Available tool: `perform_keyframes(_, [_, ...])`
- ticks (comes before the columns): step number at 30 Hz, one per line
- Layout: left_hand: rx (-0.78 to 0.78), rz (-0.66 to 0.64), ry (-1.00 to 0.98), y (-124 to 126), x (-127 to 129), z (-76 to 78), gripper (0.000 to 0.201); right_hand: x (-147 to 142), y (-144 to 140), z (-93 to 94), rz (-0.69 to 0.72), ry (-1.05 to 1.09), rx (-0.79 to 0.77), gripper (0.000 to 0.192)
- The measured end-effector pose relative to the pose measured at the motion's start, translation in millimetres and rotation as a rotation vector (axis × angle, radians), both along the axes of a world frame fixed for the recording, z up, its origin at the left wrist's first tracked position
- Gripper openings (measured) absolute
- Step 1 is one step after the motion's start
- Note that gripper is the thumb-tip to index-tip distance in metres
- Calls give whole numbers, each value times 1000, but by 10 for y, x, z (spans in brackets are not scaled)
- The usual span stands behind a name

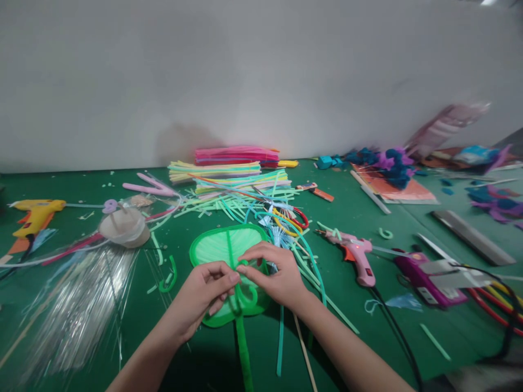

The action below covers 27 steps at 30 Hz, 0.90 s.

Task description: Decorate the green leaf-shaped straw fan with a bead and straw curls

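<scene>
In the middle of the head view, a green leaf-shaped fan (210, 244) with a pale green inside and a fuzzy green rim lies below my hands. Its wrapped stem (242, 348) runs toward me. A curled green pipe cleaner (252, 298) sits over the fan, between my hands. My left hand (204, 294) is closed in a pinch at its upper left end. My right hand (278, 272) pinches the same piece from the right, thumb and forefinger together. The fingertips partly hide where they meet it.
Pipe cleaner bundles (229, 171) lie at the back by the wall. A pink glue gun (355, 250) and purple device (425, 275) are on the right. To the left are a yellow glue gun (36, 215), plastic cup (125, 227) and clear strands (81, 305). Scissors (435, 247) lie far right.
</scene>
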<state>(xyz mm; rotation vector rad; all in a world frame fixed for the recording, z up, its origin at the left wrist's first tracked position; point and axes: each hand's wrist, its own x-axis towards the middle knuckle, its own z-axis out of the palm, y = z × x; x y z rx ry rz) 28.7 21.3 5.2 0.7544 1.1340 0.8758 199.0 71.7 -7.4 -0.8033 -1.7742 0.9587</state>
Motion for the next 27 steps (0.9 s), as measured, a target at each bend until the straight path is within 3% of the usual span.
perform_keyframes(6, [12, -3, 34, -12, -19, -14, 36, 30, 4, -24, -12, -50, 244, 5])
perform_keyframes(14, [13, 8, 32, -7, -24, -14, 36, 4, 10, -59, -32, -27, 299, 6])
perform_keyframes(19, [68, 86, 66, -5, -38, -52, 34, 11, -21, -34, -62, -57, 294, 20])
perform_keyframes(22, [123, 91, 151, -9, -41, -85, 35, 6, -31, -9, -49, -22, 195, 11])
perform_keyframes(24, [155, 81, 214, -17, -40, -98, 34, 10, -19, 11, -22, 16, 11, 10])
perform_keyframes(27, [189, 65, 276, -30, -40, -95, 34, 32, 25, 37, 114, 92, -336, 23])
